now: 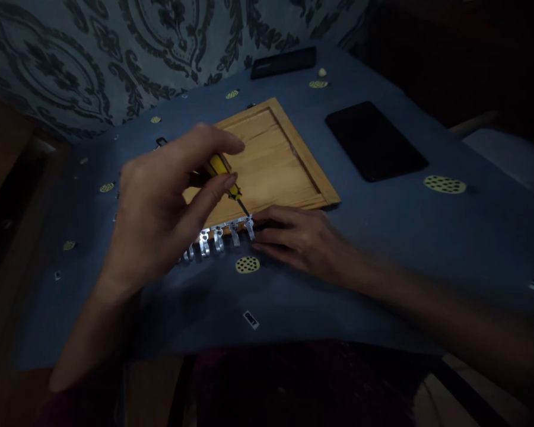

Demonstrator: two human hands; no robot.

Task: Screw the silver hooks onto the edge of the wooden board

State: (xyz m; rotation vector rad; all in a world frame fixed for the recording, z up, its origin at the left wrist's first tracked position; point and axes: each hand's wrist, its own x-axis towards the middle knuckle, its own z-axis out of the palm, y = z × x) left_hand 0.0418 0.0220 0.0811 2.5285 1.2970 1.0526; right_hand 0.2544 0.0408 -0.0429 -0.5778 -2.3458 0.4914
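Observation:
My left hand [155, 201] is closed around a screwdriver [222, 169] with a yellow and black handle. Its thin shaft slants down, and the tip meets the right end of a shiny metal hook rail [219, 231]. Several curved hooks hang from this rail, which lies along the near edge of a framed wooden board [267, 157]. At the rail's right end, the fingers of my right hand [300, 237] are bent and grip the last hook. My left hand covers the board's left part and the rail's left end.
A dark tablet or phone [376, 141] lies right of the board on the blue patterned tablecloth [338, 320]. Farther back are a dark flat case or phone [285, 62] and a small pale object [322, 72]. A patterned wall or curtain [169, 41] borders the table's far side.

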